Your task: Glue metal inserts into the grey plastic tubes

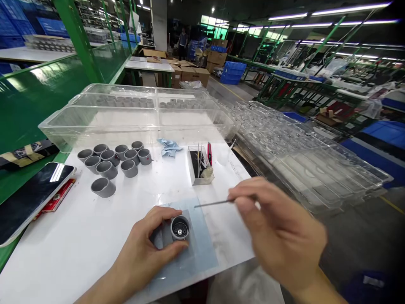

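My left hand [148,249] is closed around a small grey cylindrical part [180,228], holding it upright on a pale blue mat [202,240] near the table's front edge. The part's open top shows a dark inside with small bright spots. My right hand [278,232] pinches a thin metal tool [213,203] whose tip points left, a little above and to the right of the part. The hand is slightly blurred.
Several more grey cylinders [112,162] stand at the left. A small clear box with tools [200,166], a red-handled tool [209,153] and a blue cloth [169,147] lie behind the mat. A phone [30,198] lies at the left; clear plastic trays [142,114] fill the back and right.
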`<state>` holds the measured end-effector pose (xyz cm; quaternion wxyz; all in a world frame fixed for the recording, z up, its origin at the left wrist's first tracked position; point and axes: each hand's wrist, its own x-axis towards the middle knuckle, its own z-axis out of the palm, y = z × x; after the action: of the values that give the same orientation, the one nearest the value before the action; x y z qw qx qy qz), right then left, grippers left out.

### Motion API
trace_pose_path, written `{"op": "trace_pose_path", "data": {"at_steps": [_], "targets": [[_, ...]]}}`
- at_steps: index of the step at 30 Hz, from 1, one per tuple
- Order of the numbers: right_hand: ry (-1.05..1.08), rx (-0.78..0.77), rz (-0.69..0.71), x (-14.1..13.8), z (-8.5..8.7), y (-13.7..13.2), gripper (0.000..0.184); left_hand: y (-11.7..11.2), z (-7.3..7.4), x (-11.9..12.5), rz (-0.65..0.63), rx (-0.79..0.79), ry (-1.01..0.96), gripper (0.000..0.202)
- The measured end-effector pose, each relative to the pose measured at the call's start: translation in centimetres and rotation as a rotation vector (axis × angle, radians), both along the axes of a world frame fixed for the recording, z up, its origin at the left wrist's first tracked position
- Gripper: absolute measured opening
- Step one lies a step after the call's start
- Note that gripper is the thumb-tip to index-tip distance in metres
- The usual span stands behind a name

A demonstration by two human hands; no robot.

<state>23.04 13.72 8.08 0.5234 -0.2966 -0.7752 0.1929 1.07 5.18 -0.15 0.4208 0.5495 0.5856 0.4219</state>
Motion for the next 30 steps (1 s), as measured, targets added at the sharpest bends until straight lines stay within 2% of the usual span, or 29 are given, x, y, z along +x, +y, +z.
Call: {"op": "trace_pose_path", "data": {"at_steps": [2,4,8,12,18,23,25,27,30], "targets": [[-0.042,-0.072,0.128,-0.8,-1.0,-1.2,0.024,0.0,0.0,0.0,0.004,0.003,-0.011,0.038],[-0.054,-0.107,0.182,-1.7,-2.3,-1.7,0.023,0.0,0.0,0.1,0.002,0.005,-0.024,0.037],[-0.06,-0.113,0.196,-2.7,-4.4,-1.7,0.019,0.1,0.1,0.2,0.005,0.008,-0.061,0.035],[-0.105,-0.079,0.19,-2.7,-5.0,-1.5,0.02,0.1,0.0,0.2,0.016,0.02,-0.079,0.035],[-0.208,0.045,0.159,-2.5,-4.3,-2.0,0.026,0.1,-0.2,0.2,0.006,0.036,-0.067,0.035],[-0.147,0.013,0.181,-1.0,-1.4,-2.2,0.028,-0.1,-0.4,0.1,-0.036,0.09,0.007,0.035],[-0.073,0.078,0.091,-0.1,-0.3,-1.1,0.03,-0.2,-0.5,0.0,-0.059,0.136,0.056,0.036],[-0.009,0.189,-0.075,0.7,0.2,0.8,0.026,-0.3,-0.7,-0.1,-0.075,0.181,0.092,0.037],[-0.05,0.229,-0.283,0.9,-0.2,4.2,0.011,-0.4,-0.8,-0.1,-0.105,0.237,0.11,0.038]]}}
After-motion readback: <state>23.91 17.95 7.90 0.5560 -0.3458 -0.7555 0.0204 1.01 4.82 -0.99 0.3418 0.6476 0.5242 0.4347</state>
